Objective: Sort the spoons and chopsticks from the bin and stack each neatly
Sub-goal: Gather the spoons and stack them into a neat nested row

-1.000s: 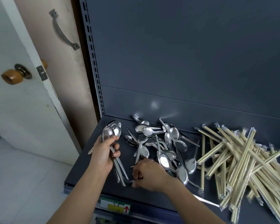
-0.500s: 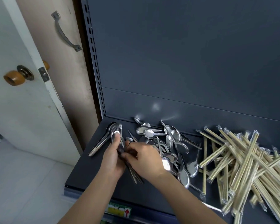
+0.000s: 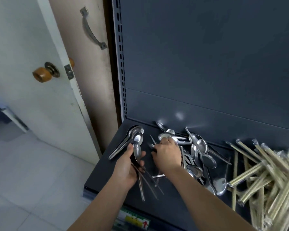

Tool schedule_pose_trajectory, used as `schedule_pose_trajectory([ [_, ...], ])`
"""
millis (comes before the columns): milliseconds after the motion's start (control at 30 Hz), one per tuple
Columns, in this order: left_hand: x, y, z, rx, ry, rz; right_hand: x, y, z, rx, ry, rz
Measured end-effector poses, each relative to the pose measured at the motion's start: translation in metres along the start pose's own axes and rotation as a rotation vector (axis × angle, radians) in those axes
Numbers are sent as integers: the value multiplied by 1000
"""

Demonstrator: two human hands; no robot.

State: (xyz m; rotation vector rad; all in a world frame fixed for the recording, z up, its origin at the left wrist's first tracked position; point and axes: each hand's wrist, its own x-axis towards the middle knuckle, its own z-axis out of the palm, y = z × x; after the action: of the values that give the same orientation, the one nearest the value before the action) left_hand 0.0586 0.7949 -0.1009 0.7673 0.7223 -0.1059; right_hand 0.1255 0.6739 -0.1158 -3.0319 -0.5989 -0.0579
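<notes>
A: What is held by the left hand (image 3: 127,165)?

B: A bundle of spoons (image 3: 137,151) is gripped in it, with the fingers and thumb curled round the necks. The bowls are pointed away from the person, and the handles are fanned out below the palm, over the front of the dark shelf (image 3: 105,174).

A: And the right hand (image 3: 167,155)?

B: It is laid palm down at the left edge of the loose spoons (image 3: 202,152), its fingers (image 3: 169,141) bent onto a spoon bowl. Whether that spoon is pinched or only touched cannot be told, as the fingertips are hidden behind the knuckles.

A: Where are the other pieces placed?

B: A nested stack of spoons (image 3: 134,130) is seen at the shelf's far left corner, just beside the held bundle, bowls toward the back. The loose spoons are tangled across the middle of the shelf. The wrapped chopsticks (image 3: 265,172) are heaped crisscross at the right end, touching the nearest spoons.

A: Anything beside the shelf?

B: A white door (image 3: 32,105) with a brown knob (image 3: 41,77) is seen to the left.
</notes>
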Motion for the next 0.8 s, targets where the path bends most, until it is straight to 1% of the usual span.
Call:
schedule_pose_trajectory([
  [33,0,1,-1,0,-12,-5,1,0,0,-6,56,18],
  [100,0,4,-1,15,-38,0,0,6,2,63,131,74],
  [267,1,3,6,115,-100,90,-10,24,-4,230,274,156],
  [367,3,1,15,132,-78,85,-15,30,-15,225,307,187],
  [433,4,-2,22,132,-74,77,-16,32,-25,260,280,182],
  [467,3,-3,25,142,-71,79,-16,34,-30,318,275,191],
  [567,3,-7,32,199,-66,96,-19,37,-48,567,329,230],
  [633,3,-8,36,231,-58,110,-22,32,-62,674,419,188],
  [700,5,-9,41,208,-83,112,-26,25,-75,669,527,84],
  [733,5,-9,44,181,-102,111,-27,21,-79,650,547,35],
  [767,5,-10,46,125,-129,102,-27,18,-84,629,528,-11],
  [800,5,-10,49,51,-166,83,-27,15,-85,603,474,-41],
])
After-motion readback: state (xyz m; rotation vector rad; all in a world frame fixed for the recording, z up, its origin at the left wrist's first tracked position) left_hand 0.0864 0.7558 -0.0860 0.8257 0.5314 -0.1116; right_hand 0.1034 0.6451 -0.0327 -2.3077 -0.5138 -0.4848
